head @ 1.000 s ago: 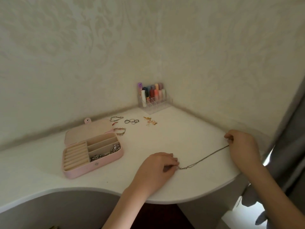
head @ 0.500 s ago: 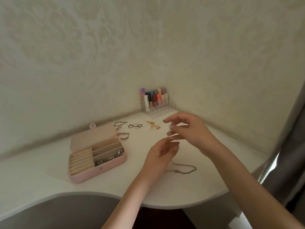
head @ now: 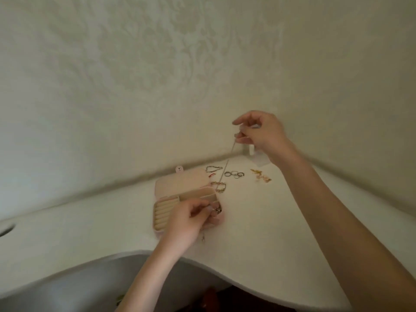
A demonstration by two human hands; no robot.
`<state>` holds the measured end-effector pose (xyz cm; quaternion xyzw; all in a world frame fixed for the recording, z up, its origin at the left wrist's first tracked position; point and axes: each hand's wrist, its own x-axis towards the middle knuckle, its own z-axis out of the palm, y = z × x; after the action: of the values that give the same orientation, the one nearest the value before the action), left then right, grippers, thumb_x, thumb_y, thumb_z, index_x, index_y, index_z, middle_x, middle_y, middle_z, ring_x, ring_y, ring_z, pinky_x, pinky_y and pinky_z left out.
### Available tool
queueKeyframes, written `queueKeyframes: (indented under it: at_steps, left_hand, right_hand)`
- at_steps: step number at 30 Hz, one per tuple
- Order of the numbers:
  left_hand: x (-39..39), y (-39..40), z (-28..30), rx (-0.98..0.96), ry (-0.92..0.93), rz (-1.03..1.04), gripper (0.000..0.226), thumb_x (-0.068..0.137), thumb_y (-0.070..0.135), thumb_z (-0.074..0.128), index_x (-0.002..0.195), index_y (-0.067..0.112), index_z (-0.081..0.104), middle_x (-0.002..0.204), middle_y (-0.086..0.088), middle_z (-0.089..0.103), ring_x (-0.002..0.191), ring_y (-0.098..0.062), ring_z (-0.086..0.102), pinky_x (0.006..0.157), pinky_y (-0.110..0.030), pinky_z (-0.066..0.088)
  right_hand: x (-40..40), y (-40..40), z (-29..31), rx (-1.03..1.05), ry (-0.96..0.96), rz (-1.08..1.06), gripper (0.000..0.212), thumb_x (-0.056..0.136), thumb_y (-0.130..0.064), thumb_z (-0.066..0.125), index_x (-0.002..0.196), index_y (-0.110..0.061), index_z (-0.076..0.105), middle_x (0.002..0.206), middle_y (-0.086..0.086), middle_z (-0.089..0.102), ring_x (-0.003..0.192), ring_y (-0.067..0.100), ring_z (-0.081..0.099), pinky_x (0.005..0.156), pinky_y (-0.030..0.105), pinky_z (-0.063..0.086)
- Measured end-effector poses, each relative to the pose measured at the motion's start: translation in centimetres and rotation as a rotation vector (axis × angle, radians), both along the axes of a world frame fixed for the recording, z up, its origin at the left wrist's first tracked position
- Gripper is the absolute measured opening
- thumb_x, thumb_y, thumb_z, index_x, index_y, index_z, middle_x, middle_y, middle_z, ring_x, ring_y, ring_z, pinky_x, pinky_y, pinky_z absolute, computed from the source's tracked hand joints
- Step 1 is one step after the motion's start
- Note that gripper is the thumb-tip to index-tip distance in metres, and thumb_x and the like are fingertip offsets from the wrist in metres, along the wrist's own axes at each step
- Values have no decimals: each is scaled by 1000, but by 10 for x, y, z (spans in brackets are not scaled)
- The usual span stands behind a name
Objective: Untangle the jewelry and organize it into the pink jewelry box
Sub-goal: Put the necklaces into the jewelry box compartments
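the left hand (head: 191, 218) hides the front compartments of the open pink jewelry box (head: 180, 195) on the white bench (head: 258, 221), pinching the thin silver chain's (head: 226, 167) lower end. the raised right hand (head: 258, 131) pinches its blurred top. two braided bracelets (head: 212, 169) lie beyond the box.

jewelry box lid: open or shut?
Open. The pink jewelry box has its lid folded back flat on the table, and the ring rolls and divided compartments show.
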<state>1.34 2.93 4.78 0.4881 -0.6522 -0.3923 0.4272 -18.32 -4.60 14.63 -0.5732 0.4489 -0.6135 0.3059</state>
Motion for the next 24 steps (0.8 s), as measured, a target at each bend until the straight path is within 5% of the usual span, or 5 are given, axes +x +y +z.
queueKeyframes:
  at_steps: [9, 24]
  left_hand:
    - [32, -31, 25, 42, 98, 196, 14, 91, 1, 53, 84, 2, 65, 75, -19, 70, 58, -14, 69, 52, -21, 54]
    - [31, -41, 40, -10, 177, 201, 21, 92, -1, 48, 81, 7, 65, 76, -14, 70, 65, -18, 71, 53, -18, 52]
  right_hand:
    - [37, -21, 16, -92, -2, 108, 24, 90, 8, 50, 83, -7, 66, 84, 6, 55, 66, 13, 67, 64, 20, 56]
    - [58, -12, 19, -67, 103, 217, 24, 89, 7, 53, 81, -11, 68, 90, 9, 55, 70, 16, 68, 67, 22, 57]
